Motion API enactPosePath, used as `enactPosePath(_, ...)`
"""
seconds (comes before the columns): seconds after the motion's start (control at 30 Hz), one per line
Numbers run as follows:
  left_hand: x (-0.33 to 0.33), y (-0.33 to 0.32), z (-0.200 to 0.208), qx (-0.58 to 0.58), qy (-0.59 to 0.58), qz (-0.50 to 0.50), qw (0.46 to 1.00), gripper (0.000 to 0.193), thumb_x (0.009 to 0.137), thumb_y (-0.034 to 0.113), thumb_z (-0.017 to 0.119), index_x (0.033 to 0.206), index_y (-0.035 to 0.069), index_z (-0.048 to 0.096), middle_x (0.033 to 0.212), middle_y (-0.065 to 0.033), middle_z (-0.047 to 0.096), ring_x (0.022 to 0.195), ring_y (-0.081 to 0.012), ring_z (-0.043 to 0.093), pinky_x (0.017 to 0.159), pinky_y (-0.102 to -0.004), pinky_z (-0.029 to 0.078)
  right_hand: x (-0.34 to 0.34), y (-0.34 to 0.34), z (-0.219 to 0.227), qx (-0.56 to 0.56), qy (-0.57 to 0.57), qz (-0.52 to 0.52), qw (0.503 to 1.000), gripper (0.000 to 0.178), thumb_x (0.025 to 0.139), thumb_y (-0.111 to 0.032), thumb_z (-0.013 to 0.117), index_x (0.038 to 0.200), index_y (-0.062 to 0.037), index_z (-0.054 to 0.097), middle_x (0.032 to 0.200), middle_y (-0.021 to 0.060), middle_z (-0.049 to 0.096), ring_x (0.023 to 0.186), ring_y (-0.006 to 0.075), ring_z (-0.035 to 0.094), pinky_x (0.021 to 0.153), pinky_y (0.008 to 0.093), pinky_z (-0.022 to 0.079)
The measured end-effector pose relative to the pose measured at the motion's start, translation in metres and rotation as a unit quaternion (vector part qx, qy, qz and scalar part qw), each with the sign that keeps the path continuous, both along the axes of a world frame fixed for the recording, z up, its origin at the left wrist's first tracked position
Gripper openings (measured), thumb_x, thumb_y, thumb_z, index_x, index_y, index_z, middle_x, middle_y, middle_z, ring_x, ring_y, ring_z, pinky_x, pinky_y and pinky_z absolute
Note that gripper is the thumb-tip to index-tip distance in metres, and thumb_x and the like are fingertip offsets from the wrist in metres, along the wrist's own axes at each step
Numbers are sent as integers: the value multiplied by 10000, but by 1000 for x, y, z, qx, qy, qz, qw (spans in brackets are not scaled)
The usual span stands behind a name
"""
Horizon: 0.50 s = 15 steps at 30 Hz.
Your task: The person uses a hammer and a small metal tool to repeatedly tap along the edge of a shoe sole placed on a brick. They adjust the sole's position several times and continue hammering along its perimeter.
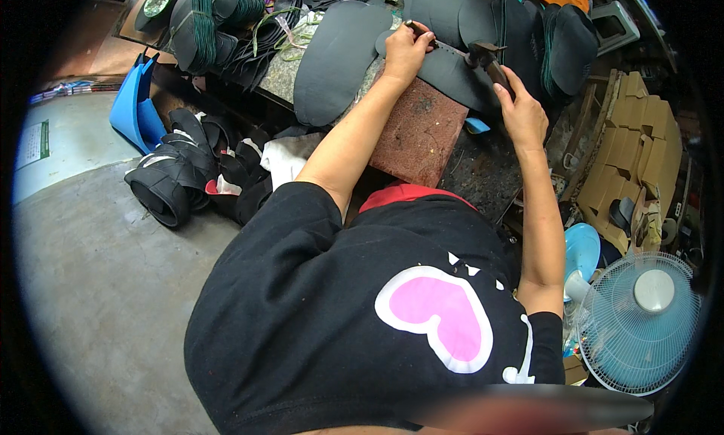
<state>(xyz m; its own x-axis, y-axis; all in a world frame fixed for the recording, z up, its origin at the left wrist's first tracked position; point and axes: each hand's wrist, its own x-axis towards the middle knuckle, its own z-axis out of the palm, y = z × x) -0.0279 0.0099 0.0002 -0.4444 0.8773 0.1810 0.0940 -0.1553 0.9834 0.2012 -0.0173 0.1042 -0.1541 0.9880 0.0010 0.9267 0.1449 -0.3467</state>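
My left hand [407, 54] is closed round a short dark punch-like tool [412, 26], its tip close to a dark grey sole-shaped sheet [461, 82]. A row of small pale marks runs along that sheet's upper edge. My right hand [522, 112] grips the handle of a hammer [483, 56], whose dark head is above the sheet's right part. Partly under the sheet lies a reddish-brown slab [422, 130] with a worn surface. Another large dark sole sheet [335, 62] rests left of my left hand. What the tool's tip touches is too small to make out.
Bundles of soles tied with green cord [197, 32] stand at the far left, and more tied soles [567, 52] at the far right. Left are a blue folded sheet [137, 107] and a heap of black pieces [170, 175]. A fan [641, 322] and cardboard [630, 156] stand right.
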Motion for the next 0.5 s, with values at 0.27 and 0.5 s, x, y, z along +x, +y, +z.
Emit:
enactPosePath(0.27, 17, -3, 5, 70, 365, 80, 925, 150, 867, 119, 708, 908, 18, 607, 774, -172, 684, 719, -296, 702, 643, -361, 558, -13, -8, 40, 294, 279, 155, 901, 378, 928, -348, 662, 1271, -191, 632, 1001, 113, 727, 827, 252, 727, 695, 342, 554)
enactPosePath(0.5, 15, -3, 8, -48, 162, 46, 984, 157, 888, 83, 664, 962, -8, 560, 850, -145, 702, 784, -221, 722, 605, -337, 571, 6, -8, -6, 19, 39, 29, 999, 439, 956, -485, 539, 1372, -344, 531, 950, 186, 710, 908, 369, 691, 770, 445, 528)
